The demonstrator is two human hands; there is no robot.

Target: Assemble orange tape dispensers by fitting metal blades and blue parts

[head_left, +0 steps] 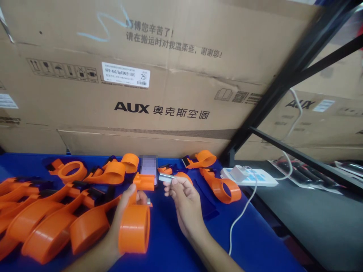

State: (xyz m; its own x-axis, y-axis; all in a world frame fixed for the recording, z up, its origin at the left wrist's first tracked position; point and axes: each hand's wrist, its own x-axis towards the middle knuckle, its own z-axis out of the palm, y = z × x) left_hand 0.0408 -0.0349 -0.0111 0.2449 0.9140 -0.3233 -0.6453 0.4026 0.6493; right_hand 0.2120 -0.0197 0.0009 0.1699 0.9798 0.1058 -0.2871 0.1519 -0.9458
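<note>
My left hand (124, 206) grips an orange plastic ring-shaped part (134, 226) by its neck, its block-shaped upper end (144, 181) pointing up. My right hand (183, 200) pinches a small silver metal piece (166, 178) between thumb and fingertips, held close to the right of the orange part's upper end. Both hands hover above the blue table (170, 245).
Several more orange ring parts (48, 223) lie in a row at the left and scattered at the back (221, 187). A phone (148, 166) stands against the cardboard boxes (159, 109). A white power strip (249, 176) with charger and cable (241, 215) sits right, by a black metal frame (283, 75).
</note>
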